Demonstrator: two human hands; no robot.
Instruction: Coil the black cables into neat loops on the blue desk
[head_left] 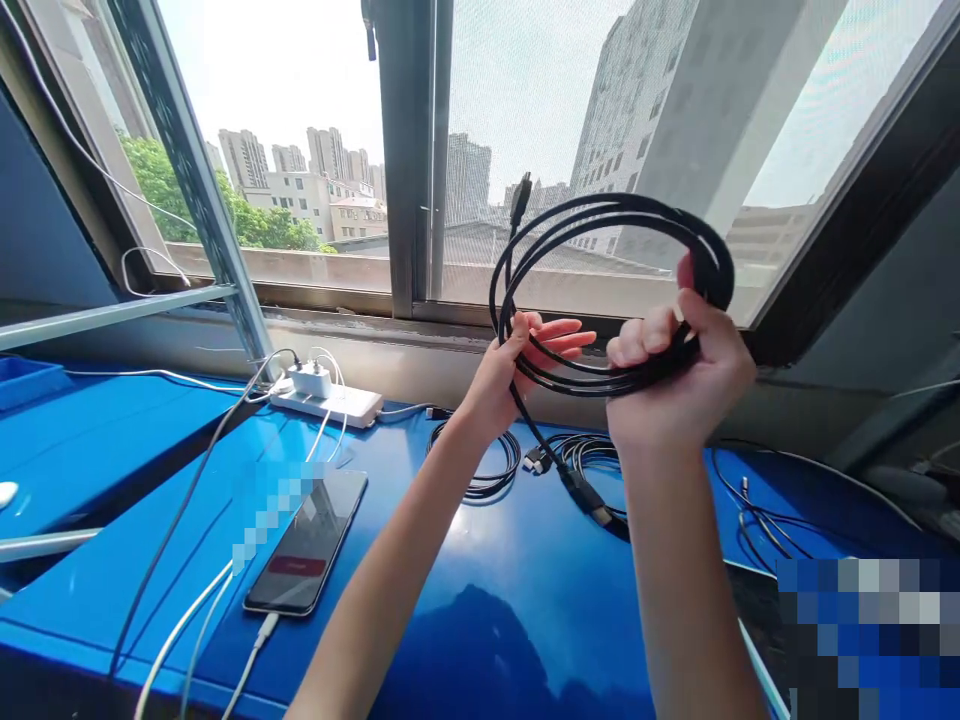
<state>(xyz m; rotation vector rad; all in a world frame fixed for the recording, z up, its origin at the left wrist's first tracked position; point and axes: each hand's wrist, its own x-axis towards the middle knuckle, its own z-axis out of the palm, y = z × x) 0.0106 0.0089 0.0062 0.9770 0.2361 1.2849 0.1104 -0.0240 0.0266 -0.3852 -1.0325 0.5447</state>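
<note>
Several loops of black cable (600, 205) make one wide, flattened coil, held up in front of the window (405, 150) in the upper middle of my view, well above the blue desk (487, 600). The strands are glossy and lie close together. At the coil's left edge one plug (521, 190) sticks straight up. A loose tail drops from the same side to a second plug (592, 497), which hangs just over the desk.

The left hand (517, 355) meets the coil at its lower left. The thumb presses over the strands, which cross the palm, and the fingers stretch out nearly straight to the right. Its forearm comes up from the bottom middle of the frame.

The right hand (675, 370) is a tight fist clamped on the bundled strands at the coil's lower right, knuckles toward the left hand, wrist upright. The two hands are near each other but not touching.

On the desk, from the left: a white power strip (326, 400) under the window sill, a phone (307, 545) lying face up with a white lead (262, 630) at its near end, and smaller black coils (585, 450) lying flat below the hands.
</note>
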